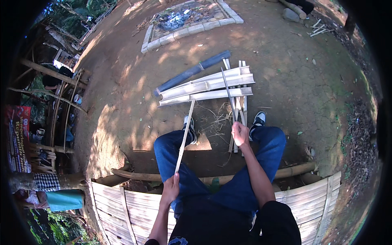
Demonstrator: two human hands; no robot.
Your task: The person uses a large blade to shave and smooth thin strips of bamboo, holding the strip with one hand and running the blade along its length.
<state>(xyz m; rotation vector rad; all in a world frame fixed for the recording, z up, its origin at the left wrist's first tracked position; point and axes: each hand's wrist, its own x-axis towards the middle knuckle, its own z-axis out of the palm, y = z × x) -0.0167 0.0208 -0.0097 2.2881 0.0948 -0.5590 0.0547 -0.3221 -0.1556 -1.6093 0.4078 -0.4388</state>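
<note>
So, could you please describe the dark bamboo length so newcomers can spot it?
Start at the block-edged ash bed and move toward the camera. First comes the dark bamboo length, slanting away rightward, rounded outer side showing, unlike the pale, trough-shaped split bamboo beside it.

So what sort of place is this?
Probably an outdoor yard in a rural or wooded spot: the ground is bare earth, the person sits on a slatted bench, and a block-edged plot with what looks like ash lies ahead.
</note>
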